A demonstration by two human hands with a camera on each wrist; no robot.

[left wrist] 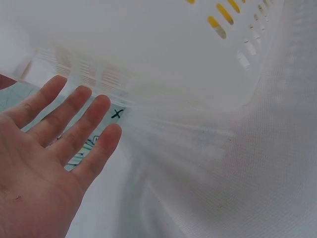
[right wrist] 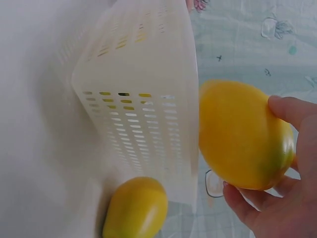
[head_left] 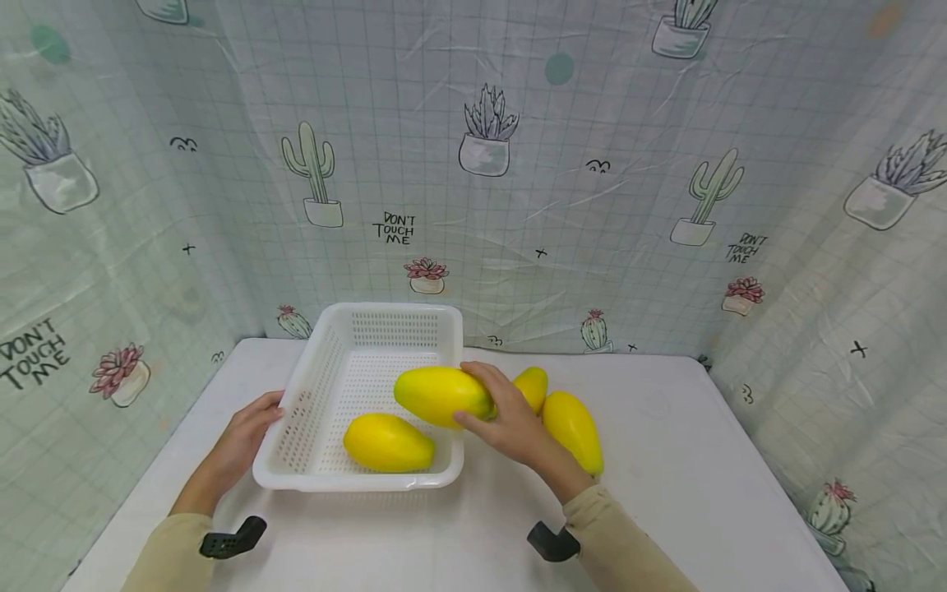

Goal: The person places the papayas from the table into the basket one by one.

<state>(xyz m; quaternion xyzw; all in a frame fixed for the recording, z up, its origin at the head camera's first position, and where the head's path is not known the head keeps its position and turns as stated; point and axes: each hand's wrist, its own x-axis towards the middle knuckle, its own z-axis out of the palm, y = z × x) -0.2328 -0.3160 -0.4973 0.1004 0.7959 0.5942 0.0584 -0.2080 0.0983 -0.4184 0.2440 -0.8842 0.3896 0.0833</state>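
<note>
My right hand [head_left: 510, 415] grips a yellow papaya [head_left: 436, 395] near its greenish end and holds it over the right side of a white perforated basket [head_left: 299, 395]. In the right wrist view, the thumb is on one side of this papaya [right wrist: 240, 136] and the fingers on the other. Inside the basket, another papaya [head_left: 388, 444] lies on its side near the front right corner. At the basket's left rim, my left hand [head_left: 247, 432] touches the edge. The left wrist view shows its fingers [left wrist: 81, 129] fairly straight, fingertips right at the basket's wall.
Right of the basket, two more papayas lie on the white table: one papaya [head_left: 573, 432] in plain sight, a farther papaya [head_left: 533, 386] partly behind my right hand. A cactus-printed curtain [head_left: 547, 214] closes off the back and sides. Dark wrist devices sit at both sleeves.
</note>
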